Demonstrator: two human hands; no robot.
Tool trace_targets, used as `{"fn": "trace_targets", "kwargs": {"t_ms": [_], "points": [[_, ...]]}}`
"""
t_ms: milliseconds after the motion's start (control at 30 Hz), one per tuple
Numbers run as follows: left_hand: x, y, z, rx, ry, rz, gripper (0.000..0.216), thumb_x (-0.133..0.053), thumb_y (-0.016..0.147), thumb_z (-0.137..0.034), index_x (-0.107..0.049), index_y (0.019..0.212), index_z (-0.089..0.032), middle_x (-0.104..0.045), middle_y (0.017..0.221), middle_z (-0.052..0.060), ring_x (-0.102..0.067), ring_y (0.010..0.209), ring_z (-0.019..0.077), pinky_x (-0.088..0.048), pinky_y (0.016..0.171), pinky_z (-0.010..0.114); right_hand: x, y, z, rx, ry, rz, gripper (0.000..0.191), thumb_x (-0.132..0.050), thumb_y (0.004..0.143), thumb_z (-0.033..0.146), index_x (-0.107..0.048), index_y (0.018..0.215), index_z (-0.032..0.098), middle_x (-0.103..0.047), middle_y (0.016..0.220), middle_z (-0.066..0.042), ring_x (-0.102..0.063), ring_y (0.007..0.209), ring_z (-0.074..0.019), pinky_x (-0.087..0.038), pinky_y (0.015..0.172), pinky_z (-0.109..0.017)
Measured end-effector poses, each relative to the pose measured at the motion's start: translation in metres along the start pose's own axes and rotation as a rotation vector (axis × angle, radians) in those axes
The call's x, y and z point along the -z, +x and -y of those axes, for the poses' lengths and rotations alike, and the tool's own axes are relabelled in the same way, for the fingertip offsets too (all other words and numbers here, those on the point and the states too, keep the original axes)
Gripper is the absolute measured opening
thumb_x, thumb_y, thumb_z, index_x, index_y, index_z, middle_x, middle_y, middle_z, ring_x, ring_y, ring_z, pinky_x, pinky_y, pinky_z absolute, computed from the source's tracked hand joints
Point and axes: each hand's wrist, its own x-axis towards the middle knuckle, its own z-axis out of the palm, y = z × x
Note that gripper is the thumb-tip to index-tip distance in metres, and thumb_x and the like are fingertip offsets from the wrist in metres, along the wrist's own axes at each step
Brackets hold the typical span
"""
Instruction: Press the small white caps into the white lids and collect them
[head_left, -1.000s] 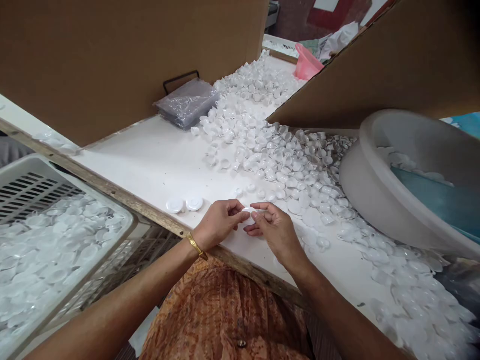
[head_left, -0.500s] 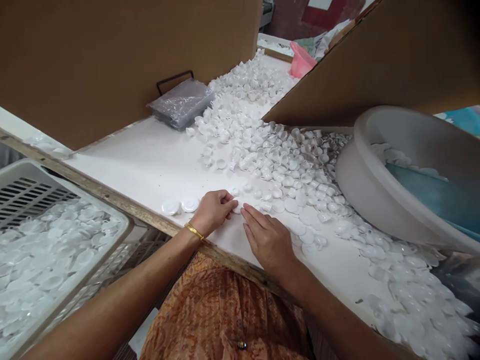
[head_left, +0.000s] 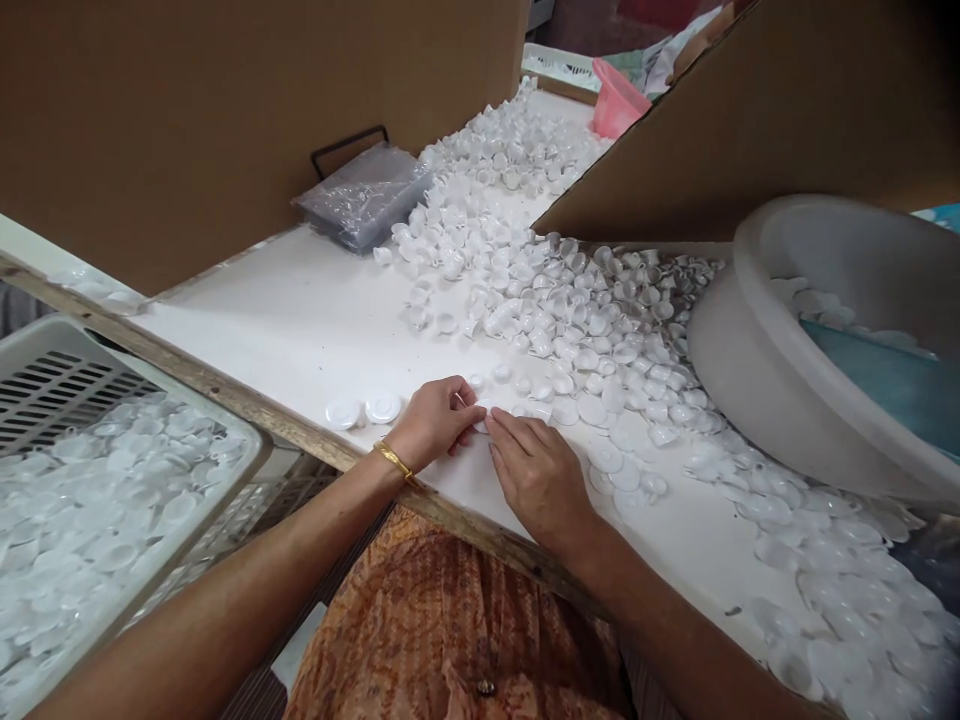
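Note:
Near the table's front edge, my left hand (head_left: pixel 437 422) is closed, thumb and forefinger pinching a small white toy saucer (head_left: pixel 482 423). My right hand (head_left: pixel 541 478) meets it from the other side, fingers pressed together and fingertips on the saucer's edge. The fingers cover much of this piece. Left of my hands, two white saucers (head_left: pixel 382 407) lie flat side by side. Just beyond my fingertips are a few small round white pieces (head_left: pixel 501 373). More flat white discs (head_left: pixel 604 455) lie right of my right hand.
Tiny white cups (head_left: pixel 570 300) spread in a heap across the table. A large grey basin (head_left: pixel 720 350) stands at right, a crate of white pieces (head_left: pixel 255 450) at lower left. Cardboard panels (head_left: pixel 247 120) rise behind, near a stack of clear plastic sheets (head_left: pixel 364 200) and a pink tub (head_left: pixel 619 100).
My hands have come closer together, the right fingertips now meeting the left at the saucer. The view has shifted slightly.

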Motion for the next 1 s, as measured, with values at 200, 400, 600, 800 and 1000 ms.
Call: {"fn": "trace_targets", "kwargs": {"t_ms": [200,400,600,800,1000], "points": [[0.004,0.002,-0.008,-0.025,0.095,0.069,0.015,-0.057,0.075,-0.018,-0.043,0.069,-0.018,-0.05,0.041,-0.008,-0.044,0.031,0.006,-0.033,0.034,0.015,-0.007,-0.003,0.004,-0.086,0.175,-0.031,0.033,-0.041,0.088,0.014,-0.056,0.116,0.009,-0.057,0.119,-0.013,-0.054,0.109,-0.0188,-0.048,0.094,-0.032],[0.01,0.008,-0.017,0.071,0.003,0.233,0.014,-0.053,0.077,-0.011,-0.043,0.07,-0.017,-0.05,0.04,-0.006,-0.048,0.034,0.0085,-0.038,0.034,0.017,-0.007,-0.005,0.003,-0.031,0.117,-0.001,0.034,-0.042,0.086,0.011,-0.056,0.116,0.006,-0.057,0.121,-0.015,-0.055,0.109,-0.0202,-0.047,0.094,-0.031],[0.009,0.008,-0.021,0.166,0.018,0.209,0.014,-0.055,0.077,-0.015,-0.042,0.07,-0.017,-0.054,0.043,-0.005,-0.05,0.033,0.0101,-0.041,0.033,0.02,-0.003,0.001,0.001,0.064,-0.036,0.079,0.035,-0.046,0.081,0.006,-0.057,0.115,0.002,-0.057,0.118,-0.019,-0.056,0.107,-0.0244,-0.049,0.091,-0.035],[0.016,0.014,-0.015,0.24,0.071,0.319,0.021,-0.052,0.078,-0.028,-0.043,0.063,-0.017,-0.055,0.044,-0.001,-0.055,0.035,0.0135,-0.045,0.035,0.023,-0.002,0.004,-0.002,0.133,-0.058,0.118,0.034,-0.048,0.081,0.009,-0.059,0.112,0.0,-0.057,0.117,-0.021,-0.056,0.107,-0.0263,-0.051,0.088,-0.036],[0.009,0.007,-0.008,0.155,0.091,0.247,0.022,-0.048,0.08,-0.035,-0.043,0.065,-0.018,-0.055,0.046,-0.003,-0.054,0.036,0.0133,-0.045,0.035,0.024,-0.007,-0.002,0.004,0.064,0.006,0.054,0.037,-0.045,0.083,0.012,-0.056,0.116,0.0,-0.054,0.122,-0.02,-0.052,0.113,-0.0248,-0.046,0.094,-0.035]]}}
